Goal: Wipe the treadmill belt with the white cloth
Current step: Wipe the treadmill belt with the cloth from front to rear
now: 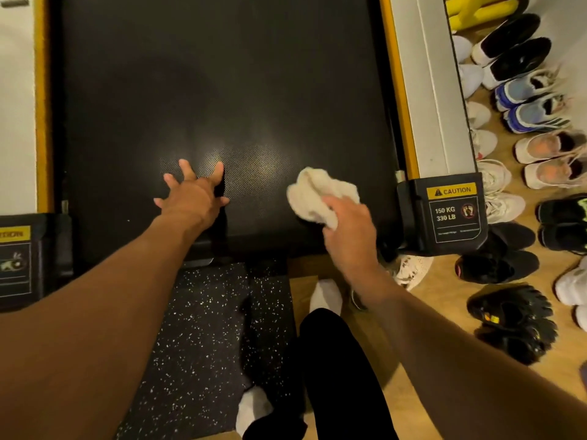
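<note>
At the far left, a black end cap (19,258) with a yellow caution label is sitting at the corner of the treadmill, beside a grey side rail (16,106). The left hand (190,198) is reaching forward on a straight arm, lying flat on the treadmill belt (222,90) with its 5 fingers splayed wide and gripping nothing. Below it, a speckled black mat (197,328) is lying on the wooden floor (428,312), and 2 white-socked feet are showing beside a black trouser leg. Further right, the right hand (347,230) is angling in from a bent arm, its fingers clenching the bunched white cloth (320,195), which is pressing on the belt near its right rear corner. Right again, a second end cap (444,214) is reading 150 KG and 330 LB. Many shoes (536,115) are crowding the floor at far right; I cannot count them exactly.
</note>
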Available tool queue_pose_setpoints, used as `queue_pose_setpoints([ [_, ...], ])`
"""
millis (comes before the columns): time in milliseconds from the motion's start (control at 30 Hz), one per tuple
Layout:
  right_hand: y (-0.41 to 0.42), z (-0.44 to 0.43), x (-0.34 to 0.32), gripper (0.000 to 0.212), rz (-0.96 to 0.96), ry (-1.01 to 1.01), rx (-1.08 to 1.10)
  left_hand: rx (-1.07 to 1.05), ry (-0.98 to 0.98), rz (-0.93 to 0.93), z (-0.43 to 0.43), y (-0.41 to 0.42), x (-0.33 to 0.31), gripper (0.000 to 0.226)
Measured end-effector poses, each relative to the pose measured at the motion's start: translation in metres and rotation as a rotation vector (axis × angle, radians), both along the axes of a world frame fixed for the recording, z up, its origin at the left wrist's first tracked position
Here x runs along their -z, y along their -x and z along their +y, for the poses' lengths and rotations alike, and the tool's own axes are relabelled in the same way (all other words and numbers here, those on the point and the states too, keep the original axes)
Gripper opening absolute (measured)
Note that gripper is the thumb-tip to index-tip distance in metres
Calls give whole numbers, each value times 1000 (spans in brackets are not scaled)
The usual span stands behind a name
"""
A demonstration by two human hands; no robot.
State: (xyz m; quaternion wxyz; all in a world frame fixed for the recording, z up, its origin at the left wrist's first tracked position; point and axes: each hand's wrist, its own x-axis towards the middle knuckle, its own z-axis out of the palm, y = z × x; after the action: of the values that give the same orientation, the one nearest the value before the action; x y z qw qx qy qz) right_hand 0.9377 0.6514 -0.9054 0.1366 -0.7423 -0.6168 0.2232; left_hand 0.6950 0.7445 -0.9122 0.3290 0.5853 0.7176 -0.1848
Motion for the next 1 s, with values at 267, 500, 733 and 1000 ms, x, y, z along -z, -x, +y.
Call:
queue_pose_setpoints([
  [267, 0, 23, -5, 30, 147, -159, -177, 150, -1, 17, 6, 18, -5, 74],
  [500, 46, 7, 8, 53, -172, -23, -492, 70, -187, -55, -15, 48, -15, 65],
  [733, 86, -17, -3, 38, 94, -161, -763, 107, -76, 68, -40, 90, -11, 74],
  [1000, 127, 11, -5, 57, -299, 115, -599, 173, 4, -25, -29, 113, -16, 68],
])
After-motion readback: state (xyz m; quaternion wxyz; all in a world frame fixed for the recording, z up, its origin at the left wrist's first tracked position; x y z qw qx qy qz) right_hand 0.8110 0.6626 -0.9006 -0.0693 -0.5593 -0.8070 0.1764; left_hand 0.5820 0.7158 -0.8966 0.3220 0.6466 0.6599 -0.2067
